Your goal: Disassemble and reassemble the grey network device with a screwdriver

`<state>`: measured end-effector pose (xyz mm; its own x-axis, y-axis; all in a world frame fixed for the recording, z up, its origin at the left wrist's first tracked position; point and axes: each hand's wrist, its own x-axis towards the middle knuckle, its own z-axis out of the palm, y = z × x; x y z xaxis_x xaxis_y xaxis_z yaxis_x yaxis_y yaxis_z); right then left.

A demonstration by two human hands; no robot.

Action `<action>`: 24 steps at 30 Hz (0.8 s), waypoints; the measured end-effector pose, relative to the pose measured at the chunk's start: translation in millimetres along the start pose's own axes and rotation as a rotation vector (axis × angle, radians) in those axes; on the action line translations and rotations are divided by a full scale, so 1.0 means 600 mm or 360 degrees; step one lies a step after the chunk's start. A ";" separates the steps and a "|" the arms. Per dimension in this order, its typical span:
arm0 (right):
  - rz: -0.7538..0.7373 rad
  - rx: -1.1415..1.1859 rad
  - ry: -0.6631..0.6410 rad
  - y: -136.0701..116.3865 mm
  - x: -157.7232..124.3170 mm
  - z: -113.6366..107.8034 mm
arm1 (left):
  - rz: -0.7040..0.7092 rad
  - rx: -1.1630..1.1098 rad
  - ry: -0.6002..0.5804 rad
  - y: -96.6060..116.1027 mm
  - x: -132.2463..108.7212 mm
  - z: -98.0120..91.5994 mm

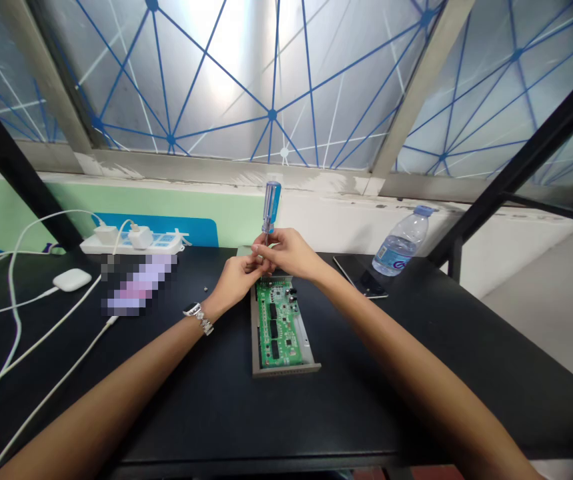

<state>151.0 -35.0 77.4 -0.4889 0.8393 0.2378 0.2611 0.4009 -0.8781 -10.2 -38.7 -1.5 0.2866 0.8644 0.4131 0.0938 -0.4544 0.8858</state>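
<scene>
A grey metal case (256, 347) holding a green circuit board (279, 327) lies on the black table (366, 400), straight ahead of me. A screwdriver with a clear blue handle (271, 203) stands upright over the board's far end. My right hand (289, 252) grips its shaft just below the handle. My left hand (239, 279), a watch on its wrist, pinches closed around the lower shaft near the tip, right at the case's far edge. The tip itself is hidden by my fingers.
A small screw (206, 289) lies left of my left hand. A water bottle (400, 245) and a dark phone (361, 275) sit at the back right. A white power strip (133, 241), an earbud case (71, 279) and white cables (31, 347) lie to the left.
</scene>
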 end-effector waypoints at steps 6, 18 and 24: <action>-0.0001 -0.0064 0.0154 -0.001 0.001 -0.015 | -0.0110 -0.0104 0.0024 0.016 -0.007 -0.006; 0.0084 0.0049 0.0026 -0.025 -0.004 -0.014 | -0.0011 0.0086 0.0050 0.013 -0.010 -0.025; 0.0109 0.0136 -0.0016 -0.020 -0.003 -0.009 | 0.0018 0.0132 -0.0003 0.013 -0.005 -0.018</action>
<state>153.3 -39.6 89.8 -0.4805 0.8599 0.1723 0.2223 0.3095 -0.9246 -20.7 -42.8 6.4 0.2896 0.8588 0.4226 0.1694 -0.4805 0.8605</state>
